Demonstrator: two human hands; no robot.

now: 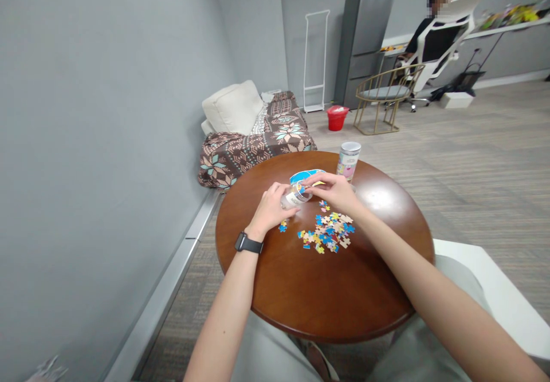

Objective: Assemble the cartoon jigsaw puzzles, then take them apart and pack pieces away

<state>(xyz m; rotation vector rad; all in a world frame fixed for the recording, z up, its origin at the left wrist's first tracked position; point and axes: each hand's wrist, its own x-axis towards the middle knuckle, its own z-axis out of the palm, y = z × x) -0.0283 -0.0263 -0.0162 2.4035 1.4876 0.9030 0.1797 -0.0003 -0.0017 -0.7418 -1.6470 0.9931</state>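
Observation:
My left hand (271, 207) is wrapped round a clear jar (291, 200) with a white label, tilted with its mouth toward the right. At that mouth are the fingers of my right hand (337, 192), pinched on what looks like a small blue-and-yellow puzzle piece (301, 189). A loose pile of puzzle pieces (329, 233) in blue, yellow and pink lies on the round wooden table (309, 296), nearer to me than the jar. A few pieces (283, 225) sit apart beneath my left hand. Behind my hands rests a blue printed card (304, 176), partly hidden.
A printed canister (348, 161) with a silver lid stands upright at the table's far right. Beyond are a sofa (258, 141) with a patterned cover, a red bin (337, 119), a gold-framed chair (387, 93) and a seated person. A grey wall (107, 141) runs along the left.

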